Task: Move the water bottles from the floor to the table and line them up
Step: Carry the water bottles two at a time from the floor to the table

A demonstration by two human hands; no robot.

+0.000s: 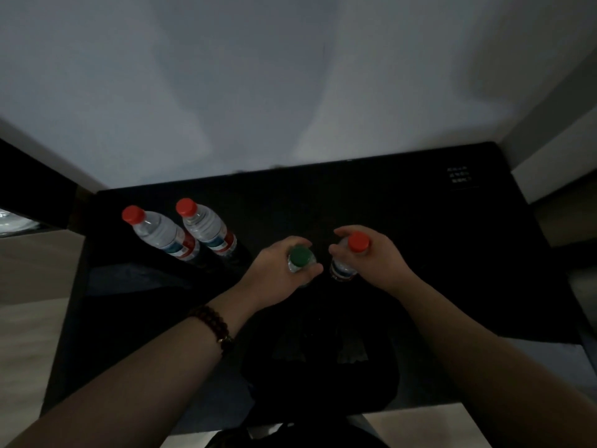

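Two clear water bottles with red caps stand side by side on the left of the black table point(420, 253): one at the far left point(158, 234), the other point(206, 227) just to its right. My left hand point(274, 270) grips a green-capped bottle point(301, 257) by its neck, upright at the table's middle. Right beside it, my right hand point(381, 257) grips a red-capped bottle point(350, 257) near its top. Whether these two bottles touch the tabletop cannot be told.
A white wall rises directly behind the table. Pale wooden floor point(29, 286) shows at the left and lower right. A small white printed label point(458, 179) marks the table's far right corner. A beaded bracelet point(213, 324) circles my left wrist.
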